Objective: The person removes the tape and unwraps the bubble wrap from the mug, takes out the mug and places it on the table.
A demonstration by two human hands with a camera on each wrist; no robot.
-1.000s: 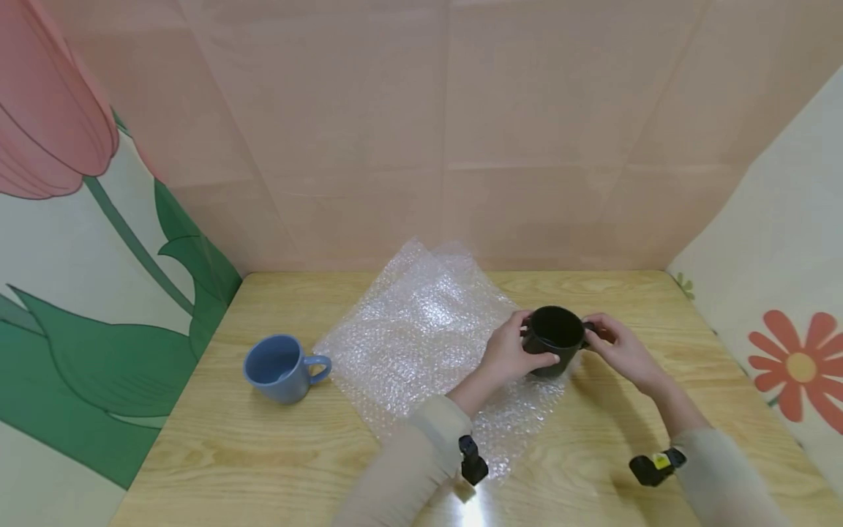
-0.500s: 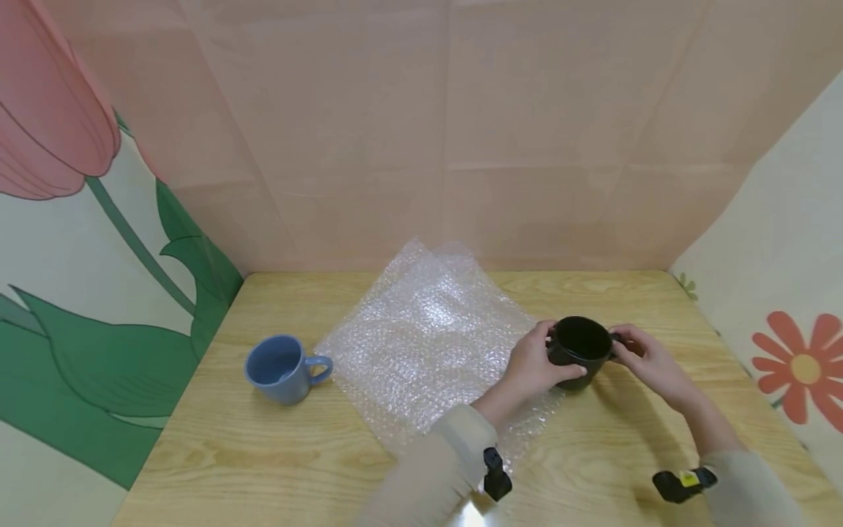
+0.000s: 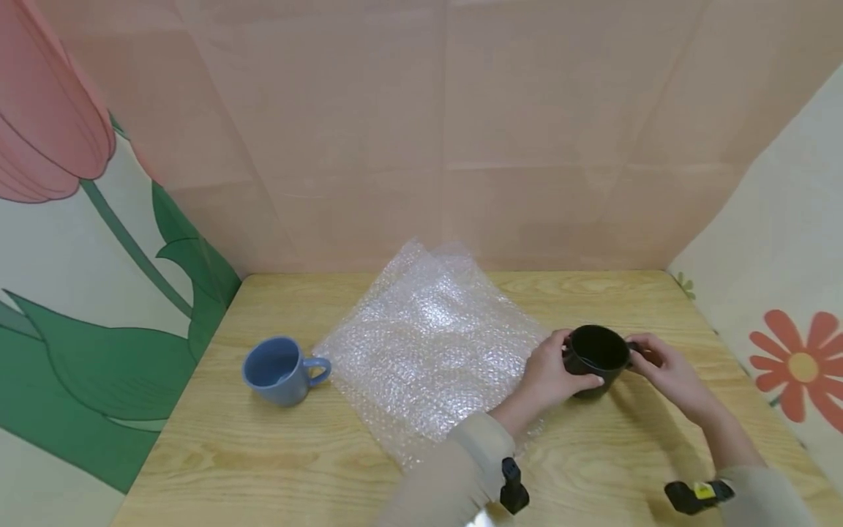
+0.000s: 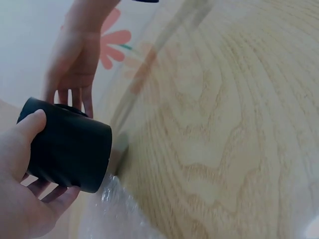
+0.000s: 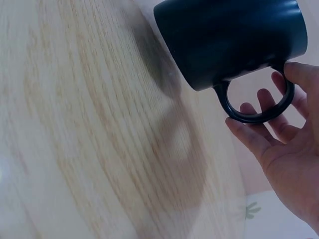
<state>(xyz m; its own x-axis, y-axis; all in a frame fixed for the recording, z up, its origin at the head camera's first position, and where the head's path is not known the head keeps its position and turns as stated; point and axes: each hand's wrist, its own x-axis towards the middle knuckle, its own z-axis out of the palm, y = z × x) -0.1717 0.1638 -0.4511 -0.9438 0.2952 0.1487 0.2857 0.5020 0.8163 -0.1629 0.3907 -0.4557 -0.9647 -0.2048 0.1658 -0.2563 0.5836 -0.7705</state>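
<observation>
Between both hands is a black mug (image 3: 593, 366), its mouth facing up. My left hand (image 3: 552, 372) grips the mug's body from the left, with the thumb across its near side; the left wrist view shows the fingers curled round the mug (image 4: 70, 147). At the handle (image 5: 259, 117), my right hand (image 5: 294, 144) pinches with thumb and fingers. A shadow falls on the table below the mug in the right wrist view, so it appears held just above the wood. Left of the hands, a sheet of bubble wrap (image 3: 428, 344) lies flat, partly under the left forearm.
A blue mug (image 3: 279, 373) stands upright on the left of the wooden table (image 3: 217, 461), handle pointing right. A plain pinkish backdrop (image 3: 448, 146) rises behind the table. Side panels carry a printed tulip (image 3: 53, 110) and a red flower (image 3: 800, 366).
Both hands have carried the black mug to the right and slightly nearer, from over the bubble wrap's right corner to past its edge. The blue mug has stayed put.
</observation>
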